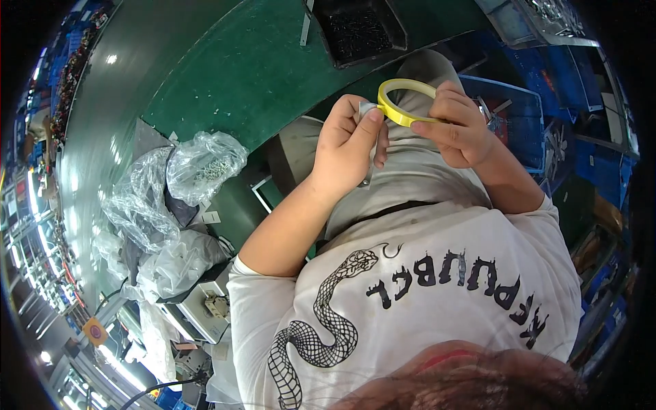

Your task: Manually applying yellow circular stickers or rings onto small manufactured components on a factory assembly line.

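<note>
Both hands closed, near each other over the lap. Right hand: gripping a roll of yellow adhesive tape by its right side. Left hand: thumb and fingers pinched on a small grey piece at the roll's left edge; kind of piece unclear.

Containers: black tray on green worktop, holding many small dark parts. Clear plastic bag, worktop's left side, small metallic parts inside; more crumpled plastic around it. Blue crate beyond right forearm: mixed pieces, partly hidden. Grey bin, upper right: shiny metallic parts, shapes indistinct.
</note>
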`<act>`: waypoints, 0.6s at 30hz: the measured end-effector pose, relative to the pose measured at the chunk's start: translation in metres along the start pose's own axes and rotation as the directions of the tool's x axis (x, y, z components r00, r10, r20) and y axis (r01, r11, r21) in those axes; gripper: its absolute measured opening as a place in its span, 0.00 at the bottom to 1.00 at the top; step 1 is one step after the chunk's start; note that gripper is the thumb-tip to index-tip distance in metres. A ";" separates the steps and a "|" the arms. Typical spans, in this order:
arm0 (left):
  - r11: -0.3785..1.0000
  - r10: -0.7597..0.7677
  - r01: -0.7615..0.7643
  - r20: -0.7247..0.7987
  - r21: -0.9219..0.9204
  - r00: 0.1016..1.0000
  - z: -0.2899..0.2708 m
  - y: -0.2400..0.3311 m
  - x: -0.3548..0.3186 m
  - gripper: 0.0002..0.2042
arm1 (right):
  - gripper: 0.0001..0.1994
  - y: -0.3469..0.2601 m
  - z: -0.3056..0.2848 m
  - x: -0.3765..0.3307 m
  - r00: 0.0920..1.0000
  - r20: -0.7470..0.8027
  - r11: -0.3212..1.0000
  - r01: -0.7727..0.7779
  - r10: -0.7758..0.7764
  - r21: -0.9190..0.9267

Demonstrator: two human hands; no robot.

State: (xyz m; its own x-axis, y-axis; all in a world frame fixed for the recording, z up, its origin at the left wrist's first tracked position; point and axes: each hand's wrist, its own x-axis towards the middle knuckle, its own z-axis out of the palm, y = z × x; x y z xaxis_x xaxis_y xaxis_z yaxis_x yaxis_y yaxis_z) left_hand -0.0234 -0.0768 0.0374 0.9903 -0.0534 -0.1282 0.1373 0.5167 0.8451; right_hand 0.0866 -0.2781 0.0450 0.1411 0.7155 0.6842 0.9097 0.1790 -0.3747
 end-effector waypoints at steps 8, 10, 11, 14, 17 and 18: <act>0.999 0.008 -0.007 -0.034 0.041 0.999 -0.001 0.004 0.000 0.06 | 0.21 -0.005 -0.003 0.008 0.999 0.039 0.993 -0.012 0.017 -0.118; 0.999 -0.012 0.014 -0.044 0.049 0.999 -0.003 0.007 0.003 0.06 | 0.22 -0.002 -0.003 0.012 0.999 0.038 0.990 -0.025 0.031 -0.139; 0.999 -0.014 0.016 -0.049 0.045 0.999 -0.004 0.004 0.004 0.06 | 0.22 -0.002 -0.002 0.012 0.996 0.064 0.987 -0.056 0.066 -0.148; 0.999 -0.021 0.023 -0.046 0.030 0.999 -0.007 0.004 0.007 0.06 | 0.23 -0.001 -0.002 0.017 0.992 0.088 0.982 -0.076 0.093 -0.175; 0.999 -0.002 0.004 -0.037 0.034 0.999 -0.007 0.003 0.007 0.05 | 0.26 -0.003 -0.002 0.023 0.986 0.120 0.966 -0.088 0.120 -0.242; 0.999 -0.004 0.005 -0.039 0.038 0.999 -0.006 0.004 0.006 0.05 | 0.26 -0.004 -0.003 0.024 0.988 0.110 0.965 -0.081 0.111 -0.251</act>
State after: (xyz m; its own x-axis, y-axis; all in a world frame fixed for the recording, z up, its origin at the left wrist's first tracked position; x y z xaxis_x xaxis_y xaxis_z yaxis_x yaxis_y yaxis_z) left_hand -0.0174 -0.0697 0.0371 0.9882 -0.0217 -0.1519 0.1434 0.4831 0.8637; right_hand 0.0874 -0.2637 0.0654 0.1975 0.8008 0.5654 0.9643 -0.0548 -0.2592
